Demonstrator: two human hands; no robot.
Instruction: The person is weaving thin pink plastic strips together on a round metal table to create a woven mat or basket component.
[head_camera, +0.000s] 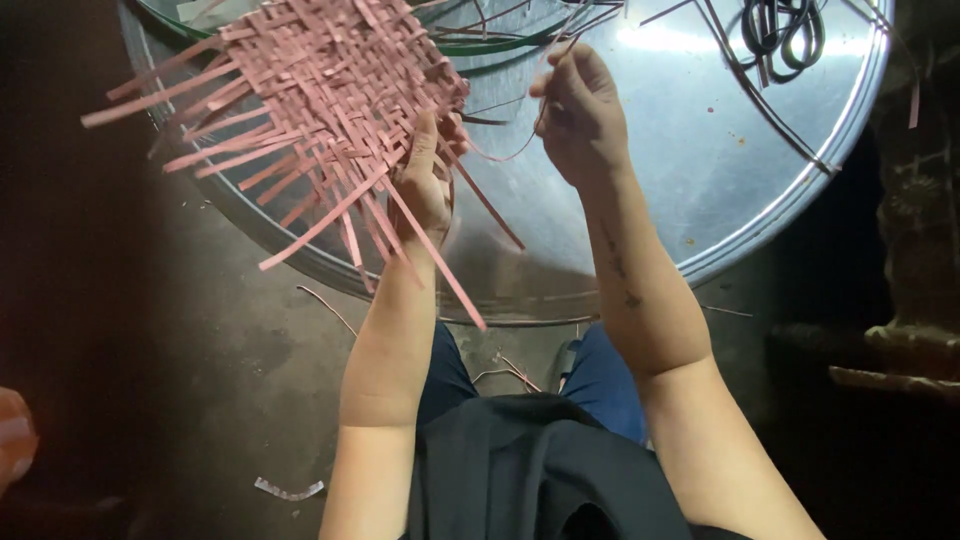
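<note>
On round metal tray (700, 190): left hand (425, 185) grips pink woven mat (320, 90); right hand (580, 115) pinches strip (500, 155).

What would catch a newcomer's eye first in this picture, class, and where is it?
First comes the pink woven mat at upper left, its loose strips fanning out over the rim of a round metal table. The left hand steadies the mat's right edge, while the right hand pinches a thin strand beside it. A coil of dark cord lies at the table's far right.
</note>
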